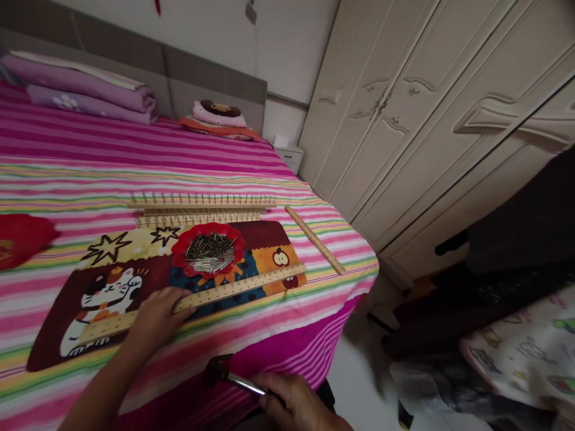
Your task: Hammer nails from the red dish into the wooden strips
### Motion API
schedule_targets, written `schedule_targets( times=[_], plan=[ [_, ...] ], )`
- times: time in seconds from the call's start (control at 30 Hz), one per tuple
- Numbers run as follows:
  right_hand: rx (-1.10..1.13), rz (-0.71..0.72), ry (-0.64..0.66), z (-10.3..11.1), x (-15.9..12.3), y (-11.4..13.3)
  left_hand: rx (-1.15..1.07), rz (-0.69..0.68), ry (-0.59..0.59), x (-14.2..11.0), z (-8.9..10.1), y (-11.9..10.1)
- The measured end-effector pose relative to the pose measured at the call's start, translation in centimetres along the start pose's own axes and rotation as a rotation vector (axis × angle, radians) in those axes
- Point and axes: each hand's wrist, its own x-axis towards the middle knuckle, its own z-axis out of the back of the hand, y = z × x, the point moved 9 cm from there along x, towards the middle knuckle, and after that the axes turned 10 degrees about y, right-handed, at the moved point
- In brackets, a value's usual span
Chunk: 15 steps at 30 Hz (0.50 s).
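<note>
My left hand [159, 314] is closed around a long, flat wooden strip [242, 287] dotted with small holes, which lies across a patterned mat [49, 335] with a cat picture. A nail or pin seems to stand at the strip's far right end. In my right hand [291, 401], low at the front edge of the bed, is a hammer [245, 383] with a metal shaft and a dark head pointing left. Just behind the strip, a red scalloped bowl [178, 248] holds many loose nails [209, 248].
Beyond the mat lie several wooden strips [202, 206] with rows of upright nails. Another holed strip [314, 239] rests at the bed's right side. A red object [24, 239] sits at far left. Folded bedding [90, 96] lies at the back; a wardrobe [404, 120] stands right.
</note>
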Motion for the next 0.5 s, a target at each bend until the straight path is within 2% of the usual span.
schedule_targets(
  times=[0.13,0.23,0.37,0.5],
  plan=[
    [0.012,0.011,-0.003,0.3,-0.1,-0.7,0.070,0.010,0.065,2.2,-2.1,-4.6],
    [0.017,-0.008,-0.033,1.4,-0.2,-2.0,0.076,0.048,0.043,2.7,-2.8,-6.4],
    [0.076,-0.057,-0.092,3.1,0.0,-5.1,0.068,0.043,-0.023,1.9,-2.7,-6.2],
    [0.147,-0.099,-0.134,3.7,0.2,-7.9,0.018,-0.014,-0.151,0.8,-0.1,-5.2]
  ],
)
